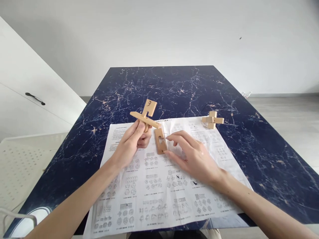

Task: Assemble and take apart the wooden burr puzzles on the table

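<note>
My left hand (136,137) is closed around two crossed wooden puzzle pieces (144,117), held above the sheet. The upright piece carries a dark mark like a 3 near its top and has a notch in one side. A separate flat wooden puzzle piece (160,147) with a cut-out in its middle lies on the paper. Right beside it rests my right hand (190,152), fingers spread and thumb at the piece's lower edge. Whether the fingertips press on the piece, I cannot tell.
Under my hands spreads a printed instruction sheet (152,205) covered in small diagrams. An assembled wooden cross puzzle (212,120) stands at its far right corner. The dark blue marbled table (159,89) reaches toward a white wall. A white perforated chair (22,159) is at the left.
</note>
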The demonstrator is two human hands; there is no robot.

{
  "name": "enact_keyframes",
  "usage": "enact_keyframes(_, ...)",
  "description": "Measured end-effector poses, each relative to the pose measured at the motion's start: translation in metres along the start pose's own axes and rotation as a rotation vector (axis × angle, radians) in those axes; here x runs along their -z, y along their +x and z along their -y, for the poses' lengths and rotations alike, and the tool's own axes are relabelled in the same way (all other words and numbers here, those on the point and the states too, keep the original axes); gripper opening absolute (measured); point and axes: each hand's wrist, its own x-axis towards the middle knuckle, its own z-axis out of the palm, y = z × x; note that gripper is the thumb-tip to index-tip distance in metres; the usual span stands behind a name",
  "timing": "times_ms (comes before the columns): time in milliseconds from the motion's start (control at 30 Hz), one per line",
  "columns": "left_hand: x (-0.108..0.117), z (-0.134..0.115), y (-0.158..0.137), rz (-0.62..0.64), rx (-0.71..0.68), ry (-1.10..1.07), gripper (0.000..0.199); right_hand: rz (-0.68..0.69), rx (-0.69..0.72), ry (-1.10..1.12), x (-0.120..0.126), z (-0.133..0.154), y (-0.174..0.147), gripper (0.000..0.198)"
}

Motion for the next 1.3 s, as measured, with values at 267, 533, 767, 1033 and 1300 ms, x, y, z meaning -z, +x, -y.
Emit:
enact_keyframes(267,0.003,0.008,0.003,-0.053,0.000,0.024,0.034,0.160,-0.009,-0.070,-0.005,-0.001,-0.002,0.032)
enact_keyframes(533,-0.004,0.004,0.000,-0.007,-0.007,0.135,0.034,0.175,-0.022,0.006,0.002,-0.008,0.002,0.028)
enact_keyframes(767,-0.007,-0.002,-0.002,-0.042,0.036,0.204,0.035,0.122,-0.140,0.143,0.006,-0.012,0.007,0.050)
enact_keyframes(1033,-0.003,0.002,-0.003,-0.054,0.039,0.162,0.036,-0.060,-0.474,0.620,0.016,-0.025,0.013,0.049)
enact_keyframes(1300,-0.005,-0.001,-0.004,0.000,0.056,0.224,0.035,-0.219,-0.513,1.289,0.018,-0.025,0.021,0.024)
